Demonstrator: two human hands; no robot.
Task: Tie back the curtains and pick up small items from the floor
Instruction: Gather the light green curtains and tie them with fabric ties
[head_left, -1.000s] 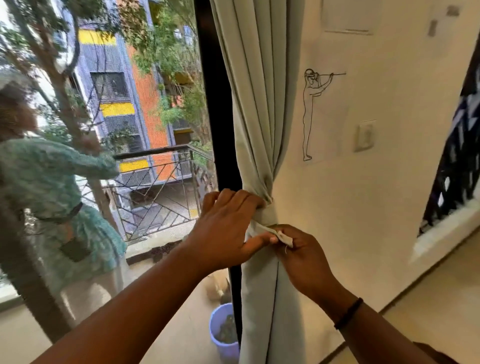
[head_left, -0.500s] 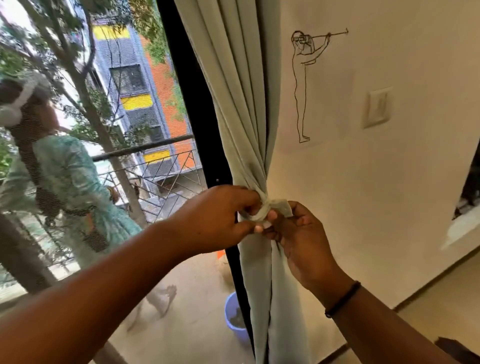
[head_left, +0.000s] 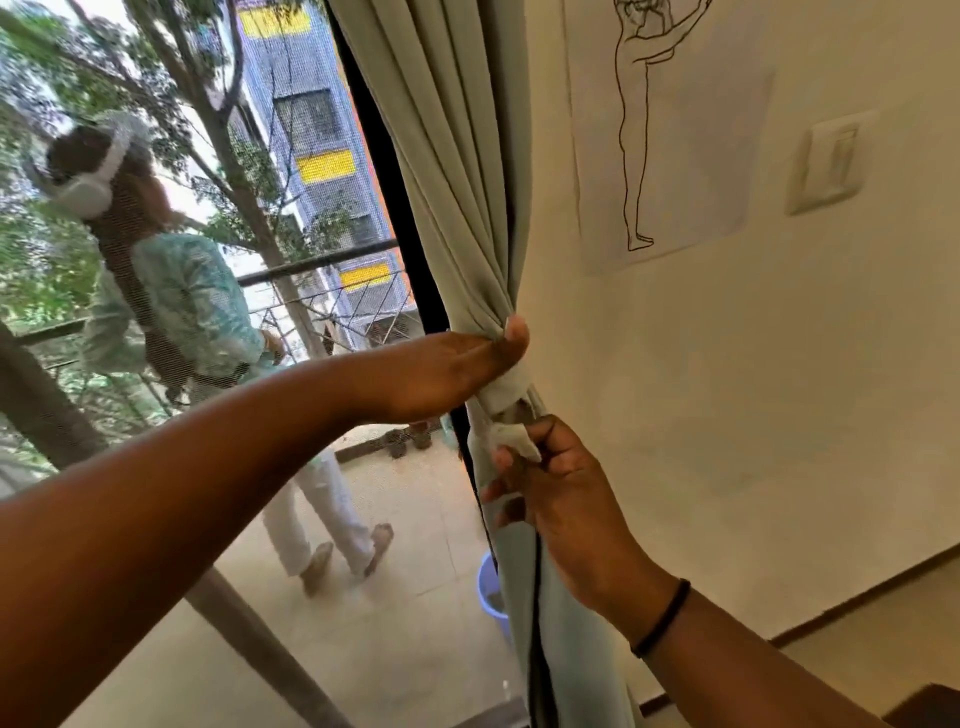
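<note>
A pale green curtain hangs gathered beside the black door frame, cinched at mid-height by a tie-back strip of the same cloth. My left hand wraps around the gathered curtain at the knot, thumb on top. Just below, my right hand pinches the loose end of the tie-back between fingers and thumb. A black band sits on my right wrist. No floor items are in view.
A cream wall with a line drawing and a switch plate is on the right. Through the mesh door a person stands on the balcony. A blue bucket sits by the curtain's foot.
My left hand has shifted from pinching the strip to wrapping the curtain at the knot. My right hand dropped lower, pulling the strip's end down. The view moved closer and downward.
</note>
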